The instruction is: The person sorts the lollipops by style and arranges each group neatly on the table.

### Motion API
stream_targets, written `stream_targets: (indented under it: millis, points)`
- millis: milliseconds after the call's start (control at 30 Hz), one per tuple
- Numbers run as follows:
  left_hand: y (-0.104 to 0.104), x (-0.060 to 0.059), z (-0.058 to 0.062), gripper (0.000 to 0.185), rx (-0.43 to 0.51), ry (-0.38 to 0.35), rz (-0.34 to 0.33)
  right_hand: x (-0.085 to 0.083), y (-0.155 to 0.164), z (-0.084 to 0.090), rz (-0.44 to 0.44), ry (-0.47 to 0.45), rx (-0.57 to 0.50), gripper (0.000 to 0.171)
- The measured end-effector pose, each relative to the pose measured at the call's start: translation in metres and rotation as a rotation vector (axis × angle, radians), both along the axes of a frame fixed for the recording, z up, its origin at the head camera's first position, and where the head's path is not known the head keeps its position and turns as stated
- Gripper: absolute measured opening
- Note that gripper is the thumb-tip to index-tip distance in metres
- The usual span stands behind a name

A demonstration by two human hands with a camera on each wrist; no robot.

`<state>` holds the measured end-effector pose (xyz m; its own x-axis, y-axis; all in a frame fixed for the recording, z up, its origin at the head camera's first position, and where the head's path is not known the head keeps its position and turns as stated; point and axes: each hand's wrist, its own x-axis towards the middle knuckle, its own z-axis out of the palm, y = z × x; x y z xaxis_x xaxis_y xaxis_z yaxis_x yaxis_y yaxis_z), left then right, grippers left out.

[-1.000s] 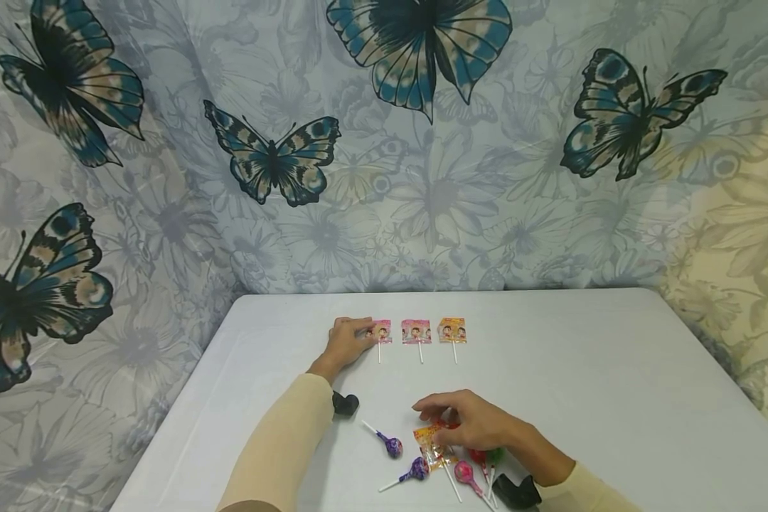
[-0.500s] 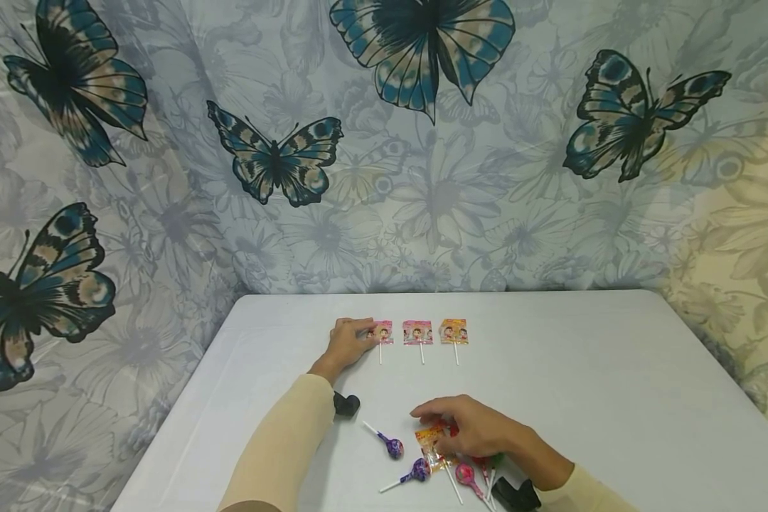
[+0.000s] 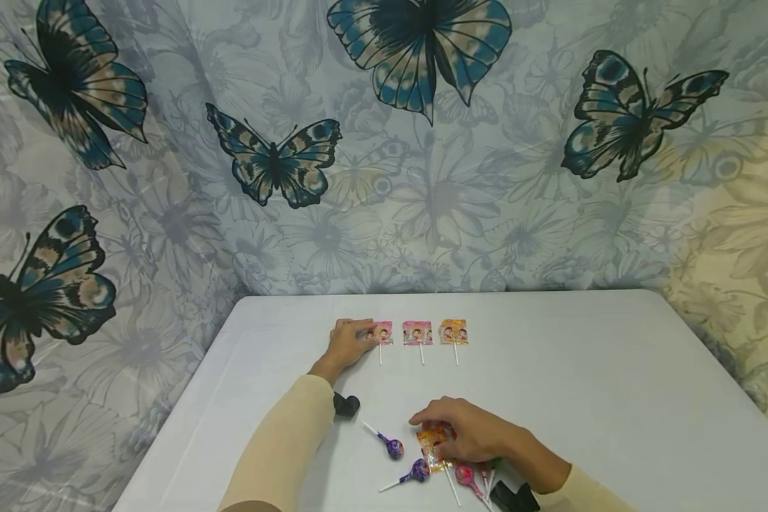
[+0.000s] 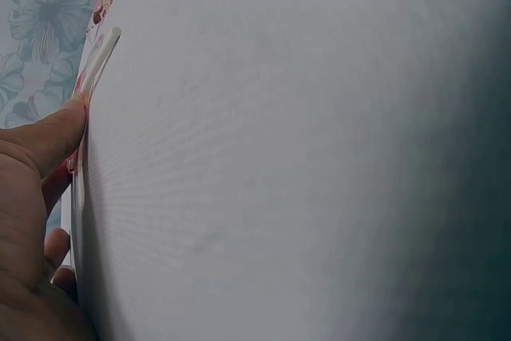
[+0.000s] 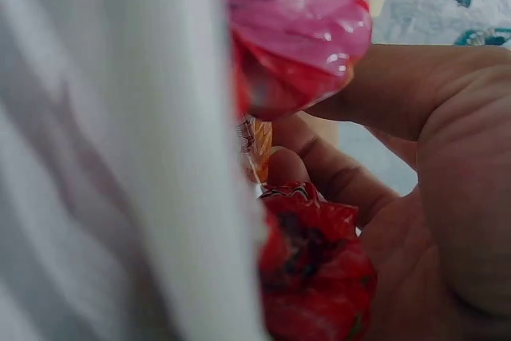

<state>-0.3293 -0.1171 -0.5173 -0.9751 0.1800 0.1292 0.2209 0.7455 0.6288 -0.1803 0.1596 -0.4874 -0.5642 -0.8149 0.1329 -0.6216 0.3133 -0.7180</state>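
On my feed the left hand (image 3: 345,344) reaches far forward over the smooth white table (image 3: 582,398), arm stretched out in a cream sleeve (image 3: 280,448); its thumb and fingers pinch the left edge of a flat, square pink-wrapped lollipop (image 3: 384,333), first in a row. Beside it lie a second flat pink lollipop (image 3: 417,333) and a flat orange lollipop (image 3: 454,331). The right hand (image 3: 476,430) arches low over the near group, thumb and fingers curved over a shiny, flat orange-wrapped lollipop (image 3: 429,442); I can't tell whether they grip it. Close by I see a glossy pink ball-shaped lollipop (image 3: 464,475), a crinkled red-wrapped lollipop (image 5: 319,273) and two purple ball-shaped lollipops (image 3: 419,469). Compared with one second ago, the right hand sits slightly lower, covering more red wrapping; the left hand and row match.
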Motion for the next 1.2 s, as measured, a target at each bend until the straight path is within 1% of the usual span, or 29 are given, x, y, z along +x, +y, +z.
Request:
stream_targets:
  millis: [267, 467, 600, 767, 900, 967, 1200]
  points:
    - [-0.0003, 0.001, 0.0006, 0.038, 0.001, -0.004, 0.005, 0.0016, -0.0028, 0.003, -0.011, -0.024, 0.034, 0.045]
    - [-0.0012, 0.0016, 0.0011, 0.038, 0.012, 0.005, 0.005, 0.0005, -0.0055, 0.0027, -0.025, 0.012, -0.003, 0.045]
    - [-0.0015, 0.0009, 0.0002, 0.038, 0.009, 0.009, -0.004, -0.0004, -0.003, 0.0039, -0.054, 0.013, -0.005, 0.045]
    - [-0.0013, -0.0003, 0.0002, 0.039, 0.013, 0.018, -0.016, -0.0008, 0.0034, 0.008, -0.103, -0.041, 0.019, 0.044]
    - [-0.0011, 0.0002, 0.0008, 0.039, 0.016, 0.027, -0.017, 0.0002, 0.003, 0.0085, -0.107, -0.094, 0.031, 0.045]
    - [-0.0011, 0.0008, 0.0005, 0.039, 0.01, 0.025, -0.014, 0.0013, 0.0014, 0.0074, -0.107, -0.103, 0.039, 0.046]
    - [-0.0008, 0.0016, 0.002, 0.038, 0.014, 0.023, -0.018, 0.0025, -0.0027, 0.0056, -0.118, -0.047, 0.078, 0.046]
